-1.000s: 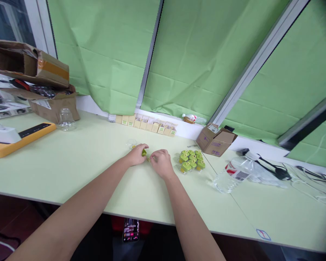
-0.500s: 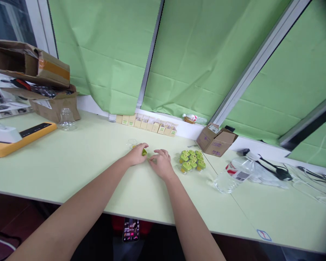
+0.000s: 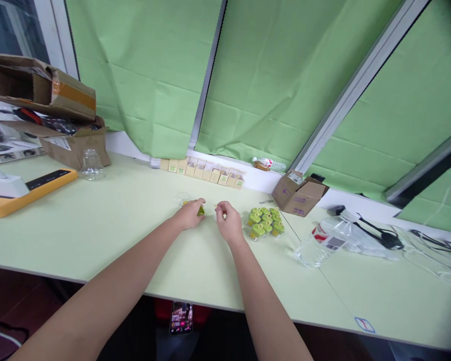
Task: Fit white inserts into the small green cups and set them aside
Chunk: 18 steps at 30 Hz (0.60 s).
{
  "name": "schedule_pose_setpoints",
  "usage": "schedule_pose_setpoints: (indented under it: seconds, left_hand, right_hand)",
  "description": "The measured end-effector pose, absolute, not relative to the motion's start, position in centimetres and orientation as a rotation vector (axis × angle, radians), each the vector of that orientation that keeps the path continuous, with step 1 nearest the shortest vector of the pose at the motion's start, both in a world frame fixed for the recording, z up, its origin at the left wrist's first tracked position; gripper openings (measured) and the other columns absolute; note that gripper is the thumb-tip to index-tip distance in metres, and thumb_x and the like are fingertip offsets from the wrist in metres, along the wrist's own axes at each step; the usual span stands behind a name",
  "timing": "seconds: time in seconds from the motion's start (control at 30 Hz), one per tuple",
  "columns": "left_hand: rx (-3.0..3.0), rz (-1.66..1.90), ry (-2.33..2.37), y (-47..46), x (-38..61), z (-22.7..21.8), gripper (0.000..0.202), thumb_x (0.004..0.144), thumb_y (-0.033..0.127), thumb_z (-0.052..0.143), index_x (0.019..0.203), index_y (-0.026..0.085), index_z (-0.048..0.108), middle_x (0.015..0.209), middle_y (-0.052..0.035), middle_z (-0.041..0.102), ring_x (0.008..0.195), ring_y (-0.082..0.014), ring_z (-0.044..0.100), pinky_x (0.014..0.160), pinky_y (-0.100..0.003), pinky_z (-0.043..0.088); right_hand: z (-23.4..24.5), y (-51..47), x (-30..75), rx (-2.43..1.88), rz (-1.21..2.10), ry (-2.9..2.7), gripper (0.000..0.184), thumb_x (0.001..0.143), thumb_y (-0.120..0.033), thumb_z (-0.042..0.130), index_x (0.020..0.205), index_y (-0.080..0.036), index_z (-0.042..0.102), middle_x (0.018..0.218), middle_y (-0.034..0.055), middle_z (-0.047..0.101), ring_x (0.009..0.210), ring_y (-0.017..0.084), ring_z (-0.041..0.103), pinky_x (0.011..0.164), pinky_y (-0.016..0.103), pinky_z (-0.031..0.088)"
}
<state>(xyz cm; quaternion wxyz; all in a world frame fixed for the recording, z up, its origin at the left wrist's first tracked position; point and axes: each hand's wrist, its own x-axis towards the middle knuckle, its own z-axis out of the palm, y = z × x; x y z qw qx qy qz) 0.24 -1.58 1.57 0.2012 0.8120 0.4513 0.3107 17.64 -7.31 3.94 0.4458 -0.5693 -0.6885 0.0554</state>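
Observation:
My left hand [image 3: 188, 214] is closed around a small green piece [image 3: 201, 211], which shows past its fingertips; the rest of it is hidden. To its right my right hand [image 3: 229, 223] pinches a tiny yellowish piece [image 3: 215, 205], too small to make out. Just beyond my left hand lies a clear plastic piece [image 3: 182, 196] with a bit of yellow by it. On the right of my hands stands a cluster of small clear containers with green lids [image 3: 266, 220], several of them topped by yellow loops.
A row of small cardboard boxes [image 3: 206, 173] lines the wall. An open carton [image 3: 298, 193] and a large water bottle [image 3: 325, 239] stand to the right, near cables [image 3: 432, 245]. Leftward are a clear jar [image 3: 92, 165], an orange power strip [image 3: 48, 183] and stacked cardboard boxes [image 3: 75, 95].
My right hand has moved slightly right, away from my left hand, and its fingers have drawn together on the tiny yellowish piece. The left hand has hardly moved.

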Motion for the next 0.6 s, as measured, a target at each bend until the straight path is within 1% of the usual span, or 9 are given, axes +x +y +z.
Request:
schedule_pose_setpoints:
  seconds: [0.1, 0.17, 0.27, 0.33, 0.4, 0.47, 0.6]
  left_hand:
    - [2.264, 0.945, 1.162, -1.8, 0.6, 1.8, 0.054, 0.075, 0.024, 0.063, 0.128, 0.025, 0.050, 0.119, -0.0089, 0.063, 0.103, -0.0239, 0.061, 0.089, -0.035, 0.048]
    - [2.300, 0.997, 1.091, -2.1, 1.0, 2.2, 0.052, 0.075, 0.023, 0.062, 0.126, 0.025, 0.051, 0.119, -0.0074, 0.064, 0.104, -0.0232, 0.061, 0.089, -0.034, 0.048]
    - [2.366, 1.049, 1.003, -2.6, 1.5, 2.9, 0.037, 0.076, 0.021, 0.058, 0.114, 0.023, 0.058, 0.112, -0.0063, 0.066, 0.100, -0.0226, 0.062, 0.086, -0.033, 0.048]
    - [2.396, 1.060, 0.958, -3.1, 1.7, 3.3, 0.030, 0.076, 0.017, 0.054, 0.105, 0.022, 0.062, 0.105, -0.0057, 0.067, 0.097, -0.0220, 0.062, 0.084, -0.032, 0.048]
    - [2.417, 1.055, 0.944, -3.4, 1.9, 3.6, 0.032, 0.074, 0.013, 0.051, 0.101, 0.023, 0.063, 0.104, -0.0047, 0.068, 0.097, -0.0216, 0.061, 0.086, -0.032, 0.048]
    - [2.433, 1.036, 0.954, -3.6, 2.0, 3.7, 0.035, 0.072, 0.010, 0.051, 0.102, 0.024, 0.064, 0.106, -0.0041, 0.068, 0.099, -0.0220, 0.060, 0.088, -0.033, 0.047]
    - [2.475, 1.015, 0.927, -3.6, 2.0, 3.6, 0.037, 0.070, 0.008, 0.051, 0.102, 0.024, 0.063, 0.104, -0.0038, 0.068, 0.099, -0.0229, 0.059, 0.087, -0.034, 0.047]
  right_hand:
    - [3.9, -7.3, 17.5, -1.411, 0.163, -1.716, 0.023, 0.088, -0.030, 0.044, 0.093, -0.023, 0.065, 0.087, 0.0007, 0.070, 0.073, 0.016, 0.060, 0.073, 0.028, 0.044]
    - [4.0, -7.5, 17.4, -1.402, 0.180, -1.731, 0.023, 0.088, -0.032, 0.045, 0.089, -0.023, 0.067, 0.084, 0.0001, 0.070, 0.068, 0.016, 0.059, 0.071, 0.027, 0.044]
    - [4.1, -7.6, 17.2, -1.382, 0.181, -1.776, 0.020, 0.086, -0.035, 0.050, 0.088, -0.024, 0.067, 0.081, -0.0007, 0.070, 0.065, 0.015, 0.057, 0.069, 0.026, 0.045]
    - [4.1, -7.7, 17.1, -1.373, 0.164, -1.804, 0.018, 0.084, -0.033, 0.052, 0.090, -0.024, 0.067, 0.082, -0.0005, 0.070, 0.066, 0.015, 0.057, 0.069, 0.026, 0.045]
    - [3.9, -7.6, 17.1, -1.382, 0.150, -1.804, 0.019, 0.083, -0.030, 0.052, 0.093, -0.025, 0.066, 0.084, 0.0001, 0.070, 0.069, 0.016, 0.058, 0.069, 0.027, 0.045]
    - [3.8, -7.5, 17.1, -1.409, 0.132, -1.787, 0.020, 0.081, -0.028, 0.052, 0.094, -0.025, 0.067, 0.085, 0.0005, 0.070, 0.071, 0.016, 0.059, 0.071, 0.027, 0.046]
    - [3.8, -7.4, 17.2, -1.453, 0.150, -1.759, 0.019, 0.076, -0.024, 0.053, 0.083, -0.027, 0.071, 0.077, -0.0014, 0.069, 0.067, 0.016, 0.059, 0.069, 0.027, 0.046]
